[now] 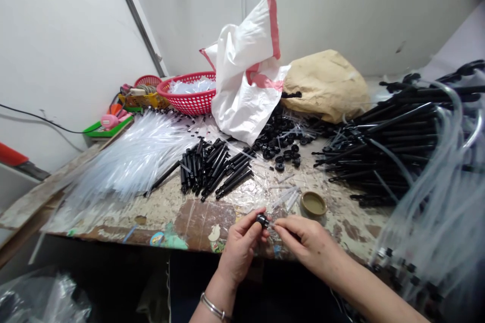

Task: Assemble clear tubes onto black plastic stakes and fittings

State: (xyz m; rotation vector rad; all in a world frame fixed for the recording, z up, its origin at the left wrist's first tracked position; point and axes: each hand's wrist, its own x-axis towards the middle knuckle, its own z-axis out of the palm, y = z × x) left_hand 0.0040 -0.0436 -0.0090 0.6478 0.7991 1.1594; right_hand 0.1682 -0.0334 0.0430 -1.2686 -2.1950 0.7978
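My left hand (241,245) is closed around a small round black plastic cap (261,220) near the table's front edge. Between the pinched fingertips of my right hand (305,239) is a thin clear tube (272,224), its end at the cap. Whether the tube sits inside the cap I cannot tell. Just beyond my hands stands a small round dish (313,204) with liquid-looking contents. Short clear tubes (291,197) lie beside it, and more black caps (279,162) are heaped farther back.
Short black rods (212,166) lie mid-table, left of them long clear tubes (129,149). A white sack (242,81), a red basket (189,103) and a tan bag (326,83) stand behind. Black rods with tubing (397,131) crowd the right.
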